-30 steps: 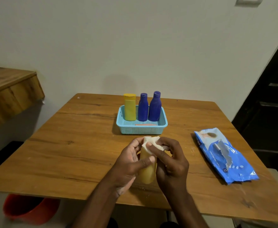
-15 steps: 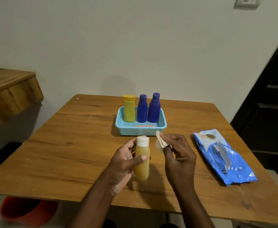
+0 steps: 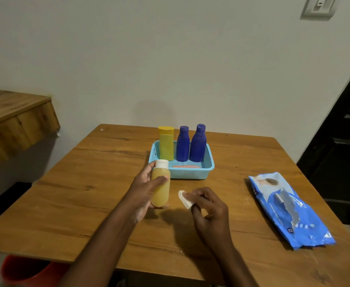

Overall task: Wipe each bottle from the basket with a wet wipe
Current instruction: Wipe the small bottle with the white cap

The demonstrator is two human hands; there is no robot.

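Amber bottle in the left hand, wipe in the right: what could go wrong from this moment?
1. The left hand may return the amber bottle to the basket and tip the two blue bottles standing upright there.
2. The small folded wet wipe, only pinched by the right hand, could slip onto the table.

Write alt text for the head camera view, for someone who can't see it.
A person's left hand holds an amber plastic bottle with a white cap above a wooden table while the right hand pinches a white wet wipe. Behind, a light blue plastic basket holds three bottles.
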